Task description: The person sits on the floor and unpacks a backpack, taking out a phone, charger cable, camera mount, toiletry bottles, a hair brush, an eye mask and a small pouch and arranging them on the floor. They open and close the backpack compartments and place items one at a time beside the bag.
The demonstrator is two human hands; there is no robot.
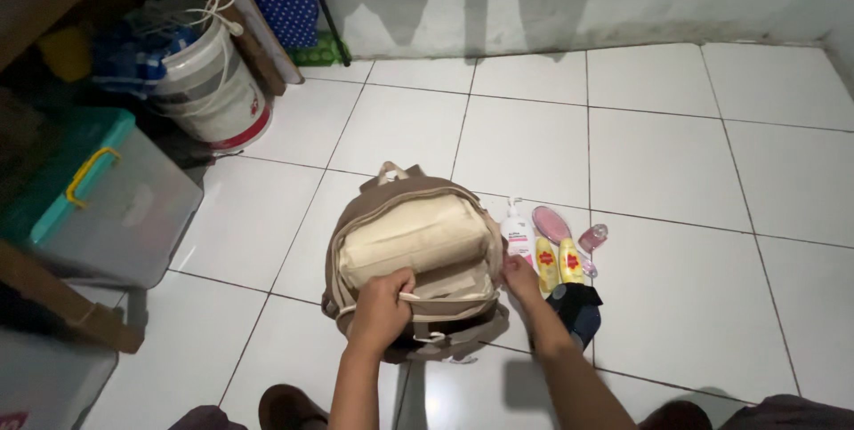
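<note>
A white tiled floor (676,154) fills the view, with a stained wall at twelve o'clock. At nine o'clock sits a clear storage box (107,203) with a teal lid; at ten o'clock stands a white bucket (209,83). At the centre lies a brown backpack (414,261), its main pocket unzipped and gaping, cream lining showing. The left hand (382,305) is closed on the near edge of the opening, holding it apart. The right hand (520,277), at the bag's three o'clock side, touches the rim; whether it grips I cannot tell. Just beside it lie a white pump bottle (517,233), two yellow bottles (558,263), a pink brush (551,224), a small pink bottle (592,237) and a dark cloth (576,310). The bag appears held open for loading; a next move would call for keeping that edge pulled wide.
</note>
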